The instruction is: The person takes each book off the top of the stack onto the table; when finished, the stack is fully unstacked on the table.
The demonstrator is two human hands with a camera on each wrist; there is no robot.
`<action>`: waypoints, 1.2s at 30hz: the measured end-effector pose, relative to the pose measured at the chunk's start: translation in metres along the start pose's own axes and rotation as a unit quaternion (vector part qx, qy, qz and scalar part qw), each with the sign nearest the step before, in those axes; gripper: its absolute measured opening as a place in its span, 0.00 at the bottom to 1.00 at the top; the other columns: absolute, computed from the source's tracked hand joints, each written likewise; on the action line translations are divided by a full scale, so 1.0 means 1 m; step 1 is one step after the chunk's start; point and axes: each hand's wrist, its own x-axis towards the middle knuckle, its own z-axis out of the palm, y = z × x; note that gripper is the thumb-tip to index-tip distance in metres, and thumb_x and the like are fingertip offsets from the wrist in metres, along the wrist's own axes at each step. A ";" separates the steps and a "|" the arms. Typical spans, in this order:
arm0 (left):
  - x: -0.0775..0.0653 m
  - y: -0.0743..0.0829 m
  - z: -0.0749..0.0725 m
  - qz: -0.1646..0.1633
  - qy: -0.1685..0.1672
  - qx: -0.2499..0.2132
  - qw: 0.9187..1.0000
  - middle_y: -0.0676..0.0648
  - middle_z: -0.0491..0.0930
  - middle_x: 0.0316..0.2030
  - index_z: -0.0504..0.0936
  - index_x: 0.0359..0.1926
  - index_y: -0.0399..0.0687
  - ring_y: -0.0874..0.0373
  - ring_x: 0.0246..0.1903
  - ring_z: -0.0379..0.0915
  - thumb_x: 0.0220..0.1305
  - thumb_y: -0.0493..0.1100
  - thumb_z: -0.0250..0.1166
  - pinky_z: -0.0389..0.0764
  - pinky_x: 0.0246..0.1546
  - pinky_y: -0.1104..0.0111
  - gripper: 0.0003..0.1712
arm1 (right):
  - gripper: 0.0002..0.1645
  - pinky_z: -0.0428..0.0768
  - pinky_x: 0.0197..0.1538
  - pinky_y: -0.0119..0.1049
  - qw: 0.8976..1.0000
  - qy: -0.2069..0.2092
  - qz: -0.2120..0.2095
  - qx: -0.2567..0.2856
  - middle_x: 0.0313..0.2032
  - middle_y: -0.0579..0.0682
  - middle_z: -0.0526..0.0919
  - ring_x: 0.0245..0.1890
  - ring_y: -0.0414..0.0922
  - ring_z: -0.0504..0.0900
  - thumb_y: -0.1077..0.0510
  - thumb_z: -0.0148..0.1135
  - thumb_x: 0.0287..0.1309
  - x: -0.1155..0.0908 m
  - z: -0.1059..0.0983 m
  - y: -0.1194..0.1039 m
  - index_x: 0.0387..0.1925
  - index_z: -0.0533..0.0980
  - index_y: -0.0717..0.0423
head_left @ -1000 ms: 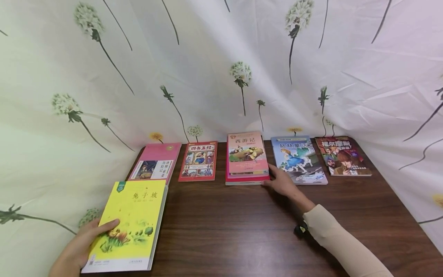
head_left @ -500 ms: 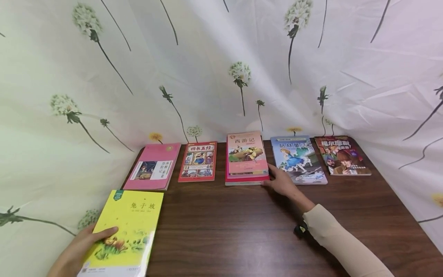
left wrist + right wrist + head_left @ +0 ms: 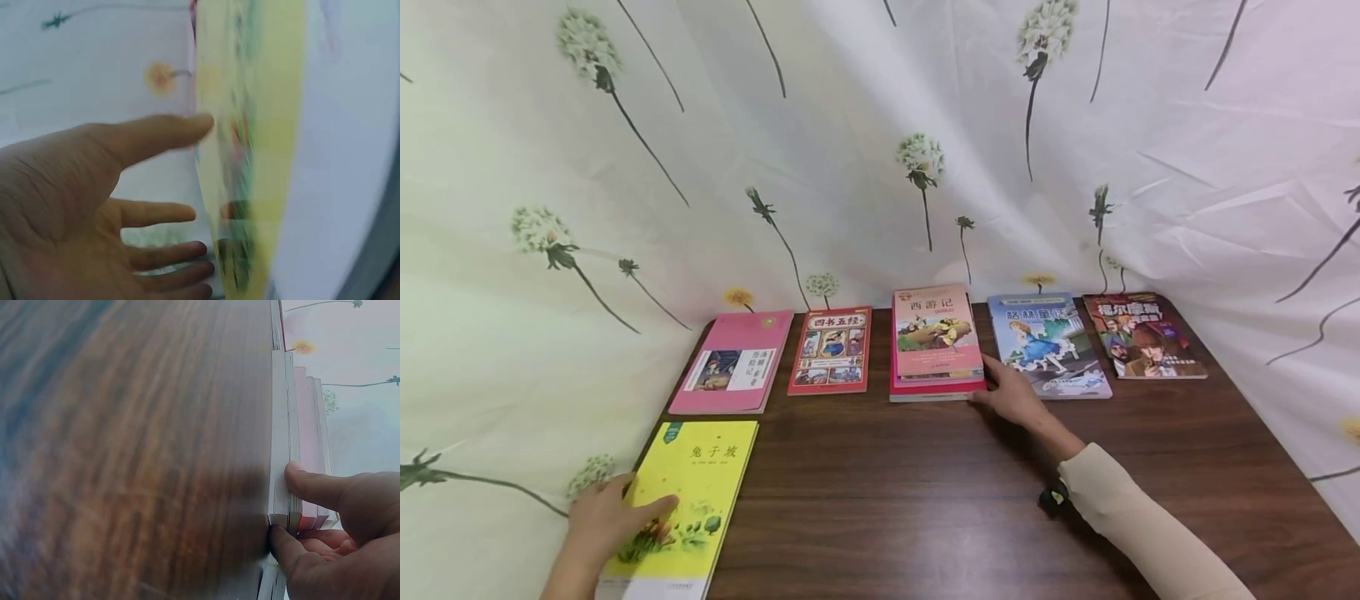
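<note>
A yellow book (image 3: pixel 711 475) lies at the table's left edge, in front of a pink book (image 3: pixel 733 329). My left hand (image 3: pixel 602 525) is at its left side, thumb reaching over the cover. In the left wrist view the left hand (image 3: pixel 75 194) has its thumb and fingers extended and spread, fingertips right at the book's edge. My right hand (image 3: pixel 1015 398) holds the near right corner of a stack of books (image 3: pixel 936 337). In the right wrist view the thumb (image 3: pixel 312 484) lies on the stack's near edge and the other fingers bend around its side.
A red comic-style book (image 3: pixel 829 350) lies between the pink book and the stack. To the right are a blue book (image 3: pixel 1052 342) and a dark red book (image 3: pixel 1142 337). A dandelion-print cloth (image 3: pixel 850 167) hangs behind the brown wooden table (image 3: pixel 880 483).
The yellow book has moved toward me, off the pink book, and down onto the table. My left hand has loosened from it. My right hand stays at the stack.
</note>
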 end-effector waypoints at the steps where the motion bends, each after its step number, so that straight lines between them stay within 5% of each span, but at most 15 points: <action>1: 0.001 0.004 0.003 0.015 0.001 0.016 1.000 0.07 0.52 0.69 0.55 0.74 0.13 0.08 0.66 0.50 0.65 0.74 0.67 0.58 0.66 0.19 0.70 | 0.49 0.72 0.75 0.60 1.000 0.000 -0.001 -0.001 0.79 0.70 0.62 0.77 0.68 0.65 0.60 0.70 0.69 0.000 0.000 0.000 0.82 0.56 0.65; 5: 0.005 0.017 0.017 0.061 -0.014 0.030 0.998 0.07 0.38 0.73 0.48 0.78 0.16 0.05 0.70 0.37 0.64 0.75 0.67 0.47 0.66 0.17 0.73 | 0.49 0.70 0.77 0.61 1.000 -0.001 0.002 -0.002 0.79 0.70 0.62 0.78 0.68 0.64 0.60 0.70 0.69 0.001 0.000 0.001 0.83 0.56 0.65; 8: 0.004 0.023 0.021 0.056 -0.033 0.027 0.998 0.06 0.34 0.72 0.48 0.79 0.18 0.04 0.70 0.31 0.62 0.76 0.68 0.45 0.67 0.16 0.74 | 0.50 0.69 0.77 0.61 1.000 -0.003 0.004 -0.001 0.79 0.70 0.61 0.78 0.68 0.64 0.61 0.70 0.69 0.001 0.000 0.000 0.83 0.55 0.65; 13: 0.008 0.023 0.022 0.034 -0.041 0.019 0.998 0.07 0.32 0.73 0.48 0.79 0.20 0.04 0.70 0.30 0.59 0.78 0.69 0.46 0.68 0.17 0.77 | 0.50 0.70 0.76 0.61 1.000 -0.004 0.007 0.006 0.80 0.70 0.60 0.79 0.67 0.63 0.61 0.70 0.69 0.000 -0.001 0.000 0.83 0.55 0.64; 36: 0.012 0.013 0.021 0.032 -0.051 -0.007 0.998 0.07 0.27 0.73 0.47 0.81 0.25 0.06 0.71 0.27 0.59 0.76 0.71 0.42 0.66 0.15 0.75 | 0.50 0.71 0.76 0.61 1.000 0.003 -0.003 -0.006 0.79 0.70 0.62 0.77 0.68 0.65 0.61 0.71 0.68 0.001 0.000 0.003 0.83 0.56 0.65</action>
